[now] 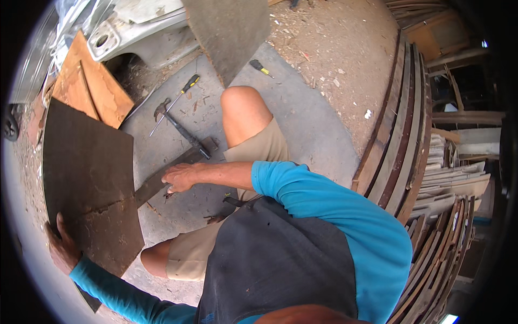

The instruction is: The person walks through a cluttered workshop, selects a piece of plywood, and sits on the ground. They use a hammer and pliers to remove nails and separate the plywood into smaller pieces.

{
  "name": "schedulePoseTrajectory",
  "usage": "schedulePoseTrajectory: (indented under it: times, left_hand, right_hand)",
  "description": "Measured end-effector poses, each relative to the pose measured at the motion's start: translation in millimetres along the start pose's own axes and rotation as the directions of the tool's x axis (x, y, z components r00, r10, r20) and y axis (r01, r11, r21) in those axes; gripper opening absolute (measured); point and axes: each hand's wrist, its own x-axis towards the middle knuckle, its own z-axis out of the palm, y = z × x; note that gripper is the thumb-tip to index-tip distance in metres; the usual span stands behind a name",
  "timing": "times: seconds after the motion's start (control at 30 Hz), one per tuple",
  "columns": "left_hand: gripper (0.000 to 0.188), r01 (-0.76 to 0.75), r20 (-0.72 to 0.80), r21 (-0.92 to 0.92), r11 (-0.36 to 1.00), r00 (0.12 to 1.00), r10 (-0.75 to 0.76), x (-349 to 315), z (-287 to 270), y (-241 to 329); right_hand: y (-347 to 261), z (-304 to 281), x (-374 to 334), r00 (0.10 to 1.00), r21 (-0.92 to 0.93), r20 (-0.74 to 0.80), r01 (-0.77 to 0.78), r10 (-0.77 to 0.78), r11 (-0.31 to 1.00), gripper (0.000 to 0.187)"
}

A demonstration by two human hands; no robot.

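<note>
A large dark brown board [86,167] stands tilted at the left, with a ragged seam across its lower part. My left hand [63,245] grips its outer left edge, thumb against the face. From the board's right edge a narrow dark wooden strip [154,185] runs to the right along the floor. Closed over that strip is my right hand [181,177], its fingers bent down; what lies under the fingertips is partly hidden. A claw hammer [181,129] rests with its handle end on the strip, beside a long screwdriver [175,102] with a black-and-yellow handle.
Another screwdriver [261,68] lies past my knee, near a second brown board [232,32]. An orange-brown plywood piece [91,81] and a white metal panel [156,38] are at the upper left. Long planks [399,124] and stacked wood [437,254] line the right.
</note>
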Motion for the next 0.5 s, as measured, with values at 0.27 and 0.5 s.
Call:
schedulePoseTrajectory:
  times: [0.27, 0.5]
  left_hand:
    - [0.056, -0.298, -0.385, 0.091, 0.950, 0.869, 0.309, -9.6, 34.4, -23.7]
    - [0.059, -0.198, -0.074, -0.067, 0.978, 0.978, 0.193, -21.1, -4.7, -5.3]
  right_hand:
    - [2.8, -123.1, -78.5, 0.947, -0.190, -0.317, -0.003, -0.059, 0.982, 0.039]
    - [44.8, -148.3, -88.6, 0.885, -0.096, -0.465, -0.081, 0.028, 0.992, 0.037]
